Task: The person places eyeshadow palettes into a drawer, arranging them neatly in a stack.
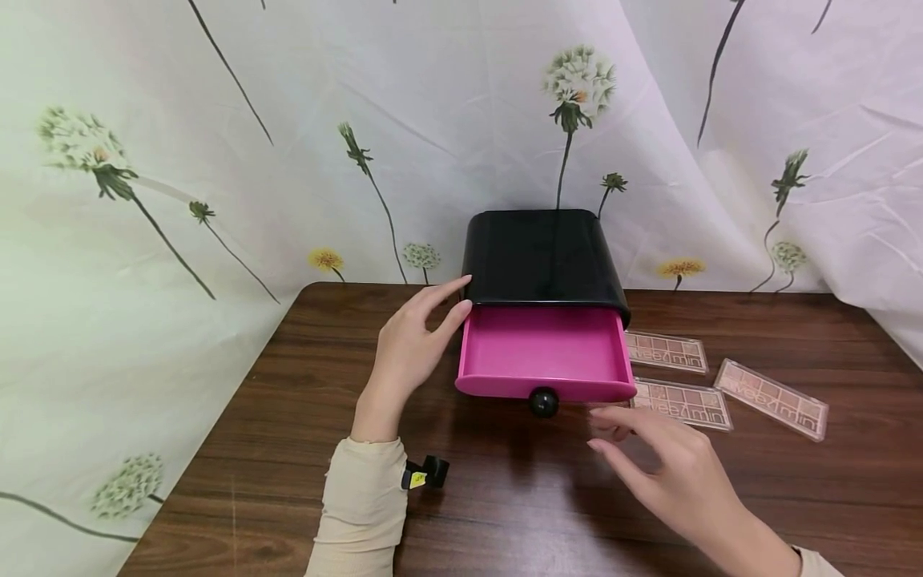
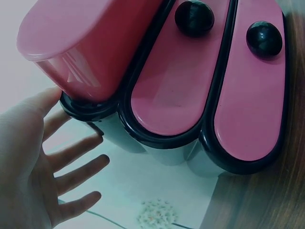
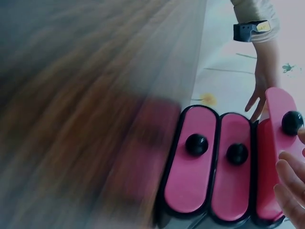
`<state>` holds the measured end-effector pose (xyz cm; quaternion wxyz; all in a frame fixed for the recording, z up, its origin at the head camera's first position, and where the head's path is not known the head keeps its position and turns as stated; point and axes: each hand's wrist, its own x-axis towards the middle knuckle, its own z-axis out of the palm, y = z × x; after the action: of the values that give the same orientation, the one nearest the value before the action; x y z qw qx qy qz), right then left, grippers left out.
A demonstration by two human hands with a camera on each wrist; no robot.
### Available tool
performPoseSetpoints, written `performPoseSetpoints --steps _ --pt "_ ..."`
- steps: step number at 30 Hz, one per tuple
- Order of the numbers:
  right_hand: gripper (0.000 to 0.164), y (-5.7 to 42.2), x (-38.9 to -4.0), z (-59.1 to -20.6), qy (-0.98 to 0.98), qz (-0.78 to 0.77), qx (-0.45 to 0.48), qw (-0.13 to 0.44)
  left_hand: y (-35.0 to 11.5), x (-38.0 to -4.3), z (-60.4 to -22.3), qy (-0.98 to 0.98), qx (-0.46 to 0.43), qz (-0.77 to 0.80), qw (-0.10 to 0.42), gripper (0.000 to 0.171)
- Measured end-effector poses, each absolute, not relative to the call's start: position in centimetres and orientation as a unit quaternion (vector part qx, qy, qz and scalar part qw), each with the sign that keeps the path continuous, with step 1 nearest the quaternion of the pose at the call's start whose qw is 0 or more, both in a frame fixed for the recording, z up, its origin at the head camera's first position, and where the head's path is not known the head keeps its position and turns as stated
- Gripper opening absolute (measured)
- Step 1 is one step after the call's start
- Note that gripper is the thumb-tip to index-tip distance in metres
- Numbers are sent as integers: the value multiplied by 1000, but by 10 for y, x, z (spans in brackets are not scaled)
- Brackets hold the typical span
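Observation:
A small black cabinet [image 1: 544,256] with pink drawers stands at the back of the table. Its top drawer [image 1: 544,349] is pulled out, and no contents show inside. My left hand [image 1: 411,340] is at the cabinet's left side, thumb and index finger touching near the front edge. Spread, fairly straight fingers [image 2: 78,150] of that hand show in the left wrist view. Just right of the drawer's round black knob [image 1: 544,402], apart from it, hovers my right hand [image 1: 674,469], fingers loosely bent around nothing. Two lower drawers [image 3: 189,174] are closed in the right wrist view.
Several eyeshadow palettes lie right of the cabinet: one behind [image 1: 667,353], one nearer [image 1: 681,403] by my right hand, one slanted [image 1: 771,399] further right. A dandelion-print cloth [image 1: 433,120] hangs behind the brown wooden table [image 1: 288,465].

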<state>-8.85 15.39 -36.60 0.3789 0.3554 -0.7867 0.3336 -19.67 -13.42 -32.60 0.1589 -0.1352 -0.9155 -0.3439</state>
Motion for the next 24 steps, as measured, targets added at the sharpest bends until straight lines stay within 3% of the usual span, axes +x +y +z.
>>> performPoseSetpoints --steps 12,18,24 --pt "41 197 -91 -376 -811 337 330 345 -134 -197 -327 -915 -137 -346 158 42" --pt "31 224 -96 -381 -830 347 331 286 -134 -198 -326 -915 -136 -346 156 42" --pt "51 245 -105 -381 -843 332 348 240 -134 -197 -326 -915 -134 -349 154 42"
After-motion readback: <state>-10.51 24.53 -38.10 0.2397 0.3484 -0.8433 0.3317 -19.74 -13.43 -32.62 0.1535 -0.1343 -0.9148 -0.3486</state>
